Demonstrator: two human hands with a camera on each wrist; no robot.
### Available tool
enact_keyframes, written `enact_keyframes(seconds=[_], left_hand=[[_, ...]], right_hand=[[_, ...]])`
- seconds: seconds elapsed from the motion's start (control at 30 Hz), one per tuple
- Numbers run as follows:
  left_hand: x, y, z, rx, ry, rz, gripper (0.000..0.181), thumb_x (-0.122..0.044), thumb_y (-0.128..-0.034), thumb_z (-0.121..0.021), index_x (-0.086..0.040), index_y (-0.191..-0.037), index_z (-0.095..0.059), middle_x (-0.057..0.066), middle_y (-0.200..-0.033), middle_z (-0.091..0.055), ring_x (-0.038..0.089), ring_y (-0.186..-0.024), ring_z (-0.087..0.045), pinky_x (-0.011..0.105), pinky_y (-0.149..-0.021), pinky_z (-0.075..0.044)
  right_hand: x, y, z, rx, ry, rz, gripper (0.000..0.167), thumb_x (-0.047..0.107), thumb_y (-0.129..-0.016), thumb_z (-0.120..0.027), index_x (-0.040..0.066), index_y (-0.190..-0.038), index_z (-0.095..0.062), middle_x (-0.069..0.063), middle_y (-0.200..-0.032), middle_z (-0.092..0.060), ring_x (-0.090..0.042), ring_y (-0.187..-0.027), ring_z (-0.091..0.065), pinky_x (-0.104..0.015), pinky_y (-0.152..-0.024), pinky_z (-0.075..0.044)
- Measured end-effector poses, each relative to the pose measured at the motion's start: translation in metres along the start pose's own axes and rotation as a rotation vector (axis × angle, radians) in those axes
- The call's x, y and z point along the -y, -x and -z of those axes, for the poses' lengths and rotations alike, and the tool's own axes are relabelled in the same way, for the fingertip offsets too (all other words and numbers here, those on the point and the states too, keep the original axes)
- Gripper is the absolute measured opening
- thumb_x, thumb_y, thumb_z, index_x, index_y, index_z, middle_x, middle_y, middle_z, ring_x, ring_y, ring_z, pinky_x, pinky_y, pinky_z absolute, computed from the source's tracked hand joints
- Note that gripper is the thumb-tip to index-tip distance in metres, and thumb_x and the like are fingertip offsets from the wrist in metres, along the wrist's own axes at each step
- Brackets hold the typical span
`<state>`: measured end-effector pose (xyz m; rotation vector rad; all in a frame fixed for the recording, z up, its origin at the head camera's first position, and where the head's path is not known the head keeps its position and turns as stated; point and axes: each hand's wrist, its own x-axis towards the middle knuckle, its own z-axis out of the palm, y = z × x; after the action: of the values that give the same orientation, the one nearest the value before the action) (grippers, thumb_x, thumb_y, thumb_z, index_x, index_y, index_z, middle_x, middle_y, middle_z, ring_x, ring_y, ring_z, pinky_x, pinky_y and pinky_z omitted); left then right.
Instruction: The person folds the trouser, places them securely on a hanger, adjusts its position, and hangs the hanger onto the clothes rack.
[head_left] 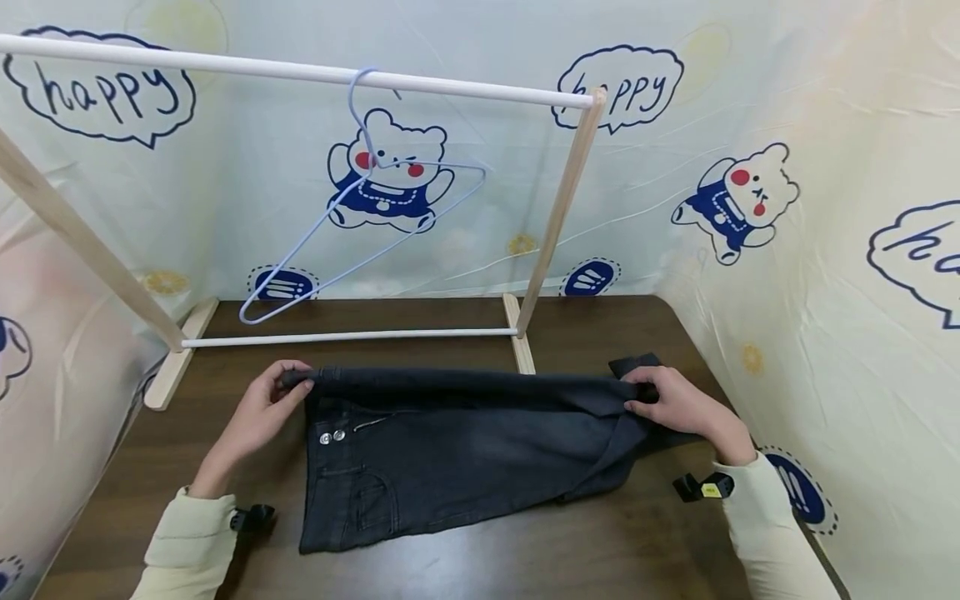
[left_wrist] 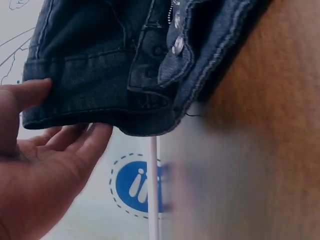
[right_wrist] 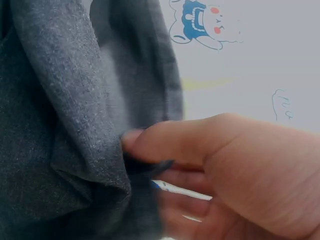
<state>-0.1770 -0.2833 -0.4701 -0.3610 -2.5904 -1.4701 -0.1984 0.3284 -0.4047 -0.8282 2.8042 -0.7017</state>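
Pale sheeting printed with bears and "happy" bubbles hangs behind and beside a brown wooden bench, on which stands a rack of wooden posts and white rails. From its upper rail hangs a light blue hanger. Dark trousers lie across the bench in front of the rack, waist end toward the person's left, legs toward the right, with two metal buttons showing near the waistband. Both arms reach forward, spread wide, one at each end of the garment. At the far corner of the waistband, the left hand angles inward, its grip clamped on the cloth; the left wrist view shows the thumb laid along one face and the fingers beneath the edge. Over at the leg end, the right hand points inward across the bench, its grip likewise clamped on the trousers, thumb pressed to the fabric and fingers bent behind it. Light sleeves cover both forearms, and small black devices sit at the inner side of each wrist.
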Motion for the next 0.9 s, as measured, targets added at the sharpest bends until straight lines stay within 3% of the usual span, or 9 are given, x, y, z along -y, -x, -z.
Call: enact_keyframes(seconds=[0.1,0.17,0.33,0.4,0.5,0.63,0.73,0.9], left_hand=[[0.006,0.003,-0.001,0.063,-0.016,-0.03,0.036,0.005,-0.0974,-0.059,0.003,-0.133,-0.056,0.025,-0.124,-0.065,-0.005,-0.102,-0.057,0.009,-0.079,-0.045],[0.01,0.006,-0.003,0.114,-0.051,-0.037,0.044,0.011,-0.0925,-0.059,0.0,-0.135,-0.058,0.024,-0.13,-0.064,-0.003,-0.104,-0.056,0.009,-0.081,-0.043],[0.012,0.015,-0.004,0.158,-0.109,0.005,0.051,0.016,-0.0862,-0.053,-0.004,-0.131,-0.065,0.023,-0.119,-0.066,0.011,-0.068,-0.056,0.024,-0.06,-0.044],[0.011,0.018,-0.004,0.144,-0.125,0.003,0.053,0.018,-0.0851,-0.051,-0.005,-0.13,-0.067,0.022,-0.118,-0.067,0.012,-0.067,-0.056,0.025,-0.059,-0.044],[0.008,0.021,-0.002,0.097,-0.166,-0.034,0.053,0.02,-0.0839,-0.05,-0.008,-0.125,-0.071,0.019,-0.118,-0.07,0.007,-0.079,-0.06,0.019,-0.064,-0.045],[0.004,0.024,0.001,0.003,-0.18,-0.099,0.049,0.02,-0.0865,-0.055,-0.012,-0.119,-0.074,0.013,-0.114,-0.074,-0.003,-0.091,-0.062,0.01,-0.074,-0.047],[0.002,0.026,0.004,-0.082,-0.151,-0.125,0.045,0.018,-0.0882,-0.057,-0.011,-0.117,-0.075,0.003,-0.109,-0.073,-0.003,-0.082,-0.06,0.011,-0.066,-0.046],[0.004,0.028,0.016,-0.233,-0.086,-0.114,0.034,0.014,-0.0926,-0.059,-0.003,-0.118,-0.072,-0.018,-0.093,-0.065,0.005,-0.057,-0.045,0.025,-0.048,-0.036]], right_hand=[[0.0,0.004,-0.001,0.083,-0.032,-0.022,0.017,0.001,-0.088,-0.074,0.01,-0.103,-0.074,-0.001,-0.098,-0.071,-0.017,-0.085,-0.063,-0.033,-0.077,-0.054],[0.001,0.006,-0.002,0.14,-0.068,-0.047,0.017,0.0,-0.088,-0.073,0.008,-0.102,-0.074,-0.001,-0.095,-0.069,-0.012,-0.08,-0.06,-0.028,-0.072,-0.052],[0.005,0.013,-0.004,0.199,-0.106,-0.053,0.013,0.004,-0.088,-0.076,0.004,-0.101,-0.075,0.0,-0.088,-0.068,-0.004,-0.069,-0.058,-0.023,-0.064,-0.05],[0.006,0.017,-0.005,0.199,-0.11,-0.028,0.005,0.005,-0.089,-0.076,0.007,-0.092,-0.074,0.005,-0.078,-0.062,-0.003,-0.062,-0.054,-0.022,-0.06,-0.047],[0.009,0.021,-0.006,0.188,-0.115,0.004,0.016,0.008,-0.091,-0.075,0.012,-0.078,-0.067,0.01,-0.068,-0.048,-0.003,-0.058,-0.048,-0.021,-0.057,-0.042],[0.016,0.025,-0.003,0.163,-0.096,-0.018,0.023,0.014,-0.095,-0.072,0.015,-0.074,-0.063,0.013,-0.064,-0.037,-0.002,-0.056,-0.043,-0.021,-0.055,-0.037],[0.024,0.027,0.002,0.12,-0.07,-0.04,0.019,0.018,-0.1,-0.066,0.016,-0.081,-0.065,0.013,-0.065,-0.039,-0.001,-0.058,-0.043,-0.022,-0.056,-0.039],[0.037,0.03,0.011,-0.032,-0.049,-0.007,0.008,0.017,-0.101,-0.064,0.02,-0.098,-0.071,0.012,-0.078,-0.059,-0.004,-0.07,-0.056,-0.023,-0.066,-0.049]])
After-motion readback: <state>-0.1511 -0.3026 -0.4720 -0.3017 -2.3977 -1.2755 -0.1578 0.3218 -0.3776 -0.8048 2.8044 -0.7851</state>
